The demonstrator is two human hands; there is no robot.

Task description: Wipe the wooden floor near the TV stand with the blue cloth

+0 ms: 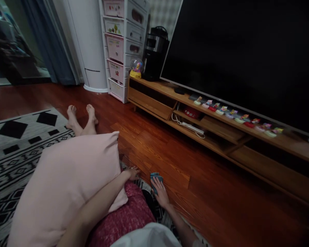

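Note:
My right hand [160, 192] lies over a small stack of blue cards [155, 175] on the wooden floor, fingers stretched out across it. The cards look slightly fanned at their far end; the rest is hidden under the hand. To the left, my left hand [134, 173] rests near the rug's edge with its fingers spread and nothing visible in it. My left forearm crosses a pale pink pillow [77, 168], which covers most of my lap and legs.
A wooden TV stand [154, 109] runs along the right, bearing a large television [237, 58] and a row of small figurines [222, 109]. A drawer tower [115, 51] stands at the back. The patterned rug [28, 133] spreads at left, by my bare feet [91, 115].

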